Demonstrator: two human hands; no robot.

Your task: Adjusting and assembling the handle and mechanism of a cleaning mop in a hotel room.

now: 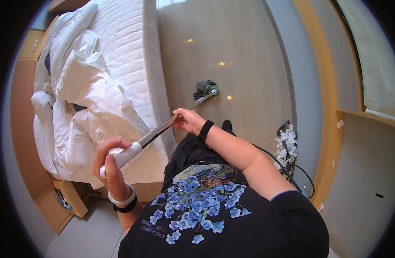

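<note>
A mop with a metal pole [159,130] slants away from me across the front of the bed. Its white end grip [121,157] sits in my left hand [111,164], fingers and thumb curled around it. Farther down the pole, my right hand [190,121] is closed around the metal shaft. The dark grey strand mop head [203,89], with some green in it, rests on the shiny floor [249,64] beyond my feet. A black shoe [227,125] shows below my right forearm.
To the left stands a bed with a white mattress [126,48] and a rumpled white duvet [91,93]. A wooden nightstand [67,196] adjoins it. Along the right wall lies a pile of white scraps [286,145], near a looped black cable [308,174]. A wooden ledge [368,116] juts out at right.
</note>
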